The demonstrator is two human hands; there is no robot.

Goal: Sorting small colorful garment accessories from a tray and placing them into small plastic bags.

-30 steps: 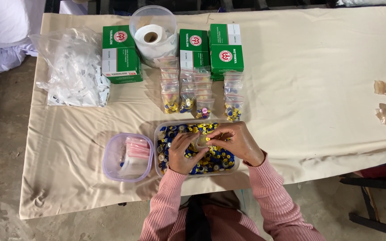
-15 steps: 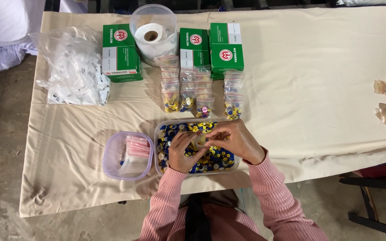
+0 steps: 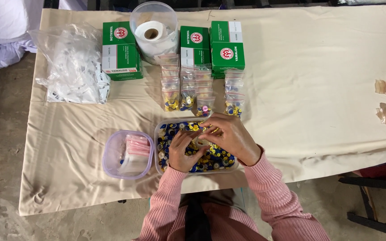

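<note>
1. The tray (image 3: 235, 164), clear and full of blue and yellow caps (image 3: 211, 159), sits at the table's (image 3: 318, 89) near edge, about midway along it.
2. The left hand (image 3: 180, 152) lies over the caps, fingers curled loosely; whether it pinches anything I cannot tell.
3. The right hand (image 3: 228, 136) hovers over the tray's far side, fingertips drawn together next to the left's; something small may be between them, but it is hidden.
4. The caps look light, stiff and smooth, so they likely slip; a pinch on the rim would suit them best.
5. Just left of the tray stands a tub (image 3: 112, 156) holding small zip bags (image 3: 136, 149).
6. Beyond the tray lie rows of filled bags (image 3: 202, 87), then green boxes (image 3: 120, 51) and a jar (image 3: 153, 31) with a roll inside.
7. A bag of white packets (image 3: 74, 67) rests toward the far left corner.
</note>
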